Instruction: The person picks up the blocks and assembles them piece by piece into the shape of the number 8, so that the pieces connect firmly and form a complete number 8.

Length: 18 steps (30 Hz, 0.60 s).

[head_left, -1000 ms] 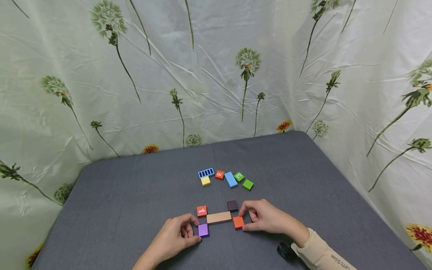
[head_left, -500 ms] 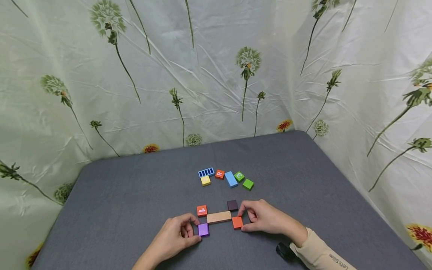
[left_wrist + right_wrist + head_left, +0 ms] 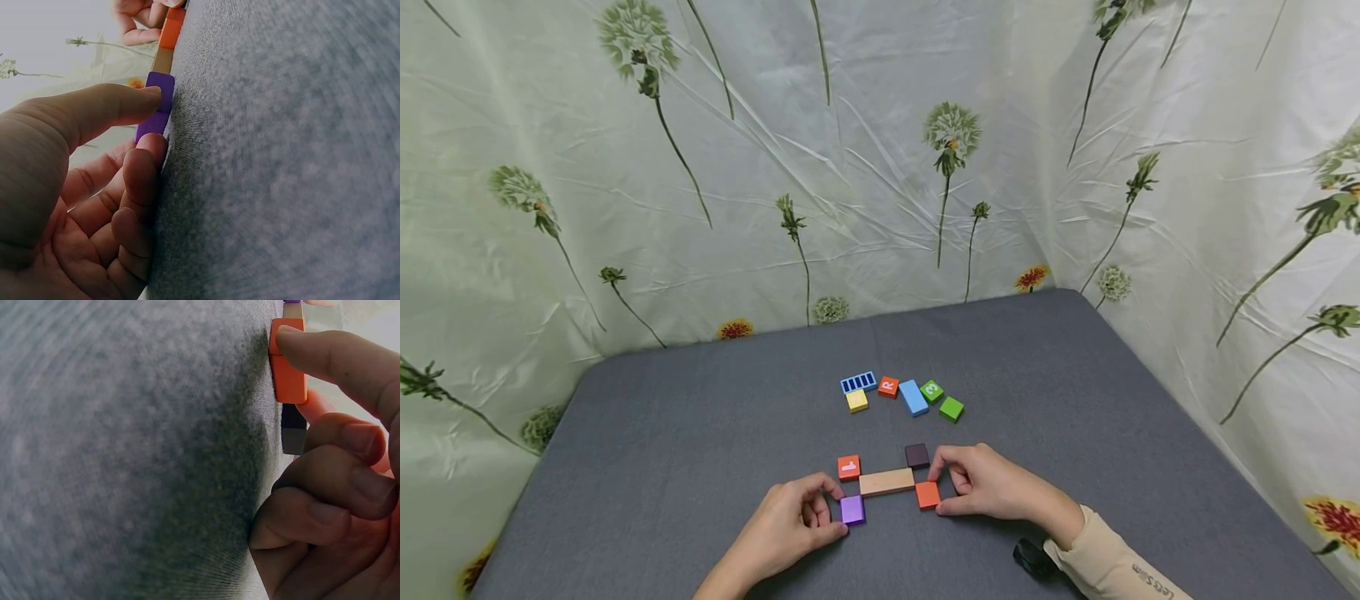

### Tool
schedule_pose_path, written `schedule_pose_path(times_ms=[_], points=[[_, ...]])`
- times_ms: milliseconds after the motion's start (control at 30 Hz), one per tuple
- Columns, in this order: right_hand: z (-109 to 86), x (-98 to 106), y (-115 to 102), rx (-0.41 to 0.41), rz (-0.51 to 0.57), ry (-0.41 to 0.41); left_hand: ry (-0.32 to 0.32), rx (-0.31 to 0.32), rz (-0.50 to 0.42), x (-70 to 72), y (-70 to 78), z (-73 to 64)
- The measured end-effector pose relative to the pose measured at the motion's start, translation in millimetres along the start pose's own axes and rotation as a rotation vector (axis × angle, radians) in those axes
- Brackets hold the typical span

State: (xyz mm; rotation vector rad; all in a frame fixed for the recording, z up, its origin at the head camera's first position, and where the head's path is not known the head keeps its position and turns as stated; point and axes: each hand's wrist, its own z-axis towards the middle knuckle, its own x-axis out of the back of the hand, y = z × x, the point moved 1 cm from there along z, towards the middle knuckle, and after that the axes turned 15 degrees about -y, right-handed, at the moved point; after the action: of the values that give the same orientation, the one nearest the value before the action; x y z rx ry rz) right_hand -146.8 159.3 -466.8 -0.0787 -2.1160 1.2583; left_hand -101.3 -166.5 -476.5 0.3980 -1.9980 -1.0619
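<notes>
My left hand point(image 3: 792, 518) pinches a purple square block point(image 3: 852, 510) between thumb and forefinger, at the left end of a long natural-wood block point(image 3: 887, 482). At its right end an orange square block point(image 3: 928, 495) is pinched by my right hand point(image 3: 992, 485). Both blocks rest on the cloth, as the wrist views confirm: the purple block point(image 3: 161, 87) has my left thumb on its near side, the orange block point(image 3: 289, 378) my right thumb. Behind the wooden block lie an orange block with a white mark point(image 3: 848, 468), at left, and a dark block point(image 3: 917, 456), at right.
Farther back on the grey cloth-covered table point(image 3: 700, 433) lie a blue striped block point(image 3: 858, 383), a yellow block point(image 3: 857, 402), a red-orange R block point(image 3: 888, 387), a light blue block point(image 3: 913, 398) and two green blocks point(image 3: 951, 409). A black object point(image 3: 1033, 558) sits by the right sleeve.
My right hand has shifted the orange block slightly left, up against the wooden block's end. My left hand and the purple block have stayed in place.
</notes>
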Motion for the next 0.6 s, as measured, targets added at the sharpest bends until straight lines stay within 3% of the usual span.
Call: schedule_pose_path(times_ms=[600], points=[[-0.7,0.6,-1.3,0.0,-0.005,-0.007,0.007,0.009,0.008,0.0,1.6,-1.4]])
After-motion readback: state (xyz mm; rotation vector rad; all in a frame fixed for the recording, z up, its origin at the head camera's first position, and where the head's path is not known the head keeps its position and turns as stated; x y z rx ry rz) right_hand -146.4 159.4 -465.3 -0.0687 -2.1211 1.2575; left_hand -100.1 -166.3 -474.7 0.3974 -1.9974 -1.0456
